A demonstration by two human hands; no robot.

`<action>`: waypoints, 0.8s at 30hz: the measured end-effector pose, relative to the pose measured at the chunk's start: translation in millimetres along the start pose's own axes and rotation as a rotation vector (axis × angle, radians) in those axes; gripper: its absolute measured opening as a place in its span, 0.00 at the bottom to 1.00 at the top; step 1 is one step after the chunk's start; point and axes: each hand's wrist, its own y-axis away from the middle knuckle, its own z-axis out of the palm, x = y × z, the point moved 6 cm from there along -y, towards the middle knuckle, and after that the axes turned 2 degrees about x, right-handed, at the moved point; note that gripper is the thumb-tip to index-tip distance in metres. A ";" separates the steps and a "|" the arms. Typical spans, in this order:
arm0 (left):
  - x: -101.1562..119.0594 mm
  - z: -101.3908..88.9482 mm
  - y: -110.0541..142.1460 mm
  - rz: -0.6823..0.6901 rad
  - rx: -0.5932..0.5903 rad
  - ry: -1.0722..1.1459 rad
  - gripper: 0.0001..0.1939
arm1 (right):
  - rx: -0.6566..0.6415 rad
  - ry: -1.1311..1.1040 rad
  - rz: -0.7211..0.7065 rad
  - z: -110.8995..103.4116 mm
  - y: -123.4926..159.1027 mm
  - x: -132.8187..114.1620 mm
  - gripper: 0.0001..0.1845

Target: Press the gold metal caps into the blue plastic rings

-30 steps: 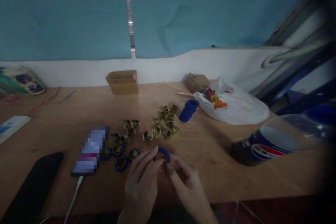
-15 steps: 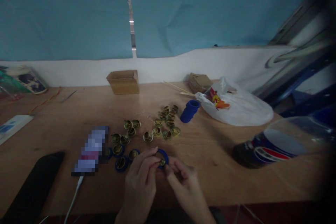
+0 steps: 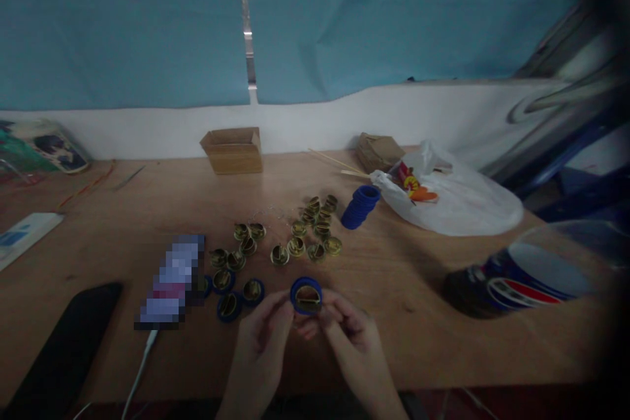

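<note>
Between my two hands is a blue ring (image 3: 296,294) with a round brass-coloured metal piece (image 3: 308,302) sitting in it, a bar across its middle. My left hand (image 3: 264,335) grips its left side between thumb and fingers. My right hand (image 3: 348,331) pinches the right side, with some fingertips curled underneath. Just left of my left hand lie several brass pieces in blue rings (image 3: 229,306). Beyond my hands, several loose brass-coloured pieces (image 3: 280,254) are scattered on the wooden table (image 3: 394,354). A leaning stack of blue rings (image 3: 361,207) stands behind them to the right.
A phone (image 3: 172,279) with a white cable and a long black object (image 3: 63,351) lie at left. A clear bottle with a Pepsi label (image 3: 512,282) lies at right. Farther back are a cardboard box (image 3: 233,151), a brown packet (image 3: 378,152) and a white plastic bag (image 3: 467,203).
The blue ring with its brass piece has turned to face me more fully. My left fingers have moved down from its top to its side, and my view has shifted slightly.
</note>
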 end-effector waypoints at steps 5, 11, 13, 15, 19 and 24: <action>0.7 -3.2 1.5 0.011 0.010 -0.079 0.12 | -0.021 0.050 -0.022 2.6 1.9 -3.5 0.11; 4.8 -4.8 2.7 0.041 -0.003 -0.224 0.14 | 0.001 0.183 -0.091 2.6 8.3 0.2 0.09; 5.1 -4.7 2.9 0.044 0.004 -0.238 0.14 | 0.015 0.212 -0.107 -1.3 8.9 1.4 0.11; 5.8 -5.1 2.7 0.050 0.017 -0.248 0.13 | 0.017 0.283 -0.113 -6.0 7.4 0.4 0.11; 7.7 -4.6 2.0 0.063 -0.029 -0.303 0.13 | -0.026 0.385 -0.136 -11.8 1.7 -8.5 0.09; 8.9 -9.4 1.4 0.076 -0.047 -0.361 0.15 | -0.121 0.394 -0.152 -9.5 2.4 -14.5 0.07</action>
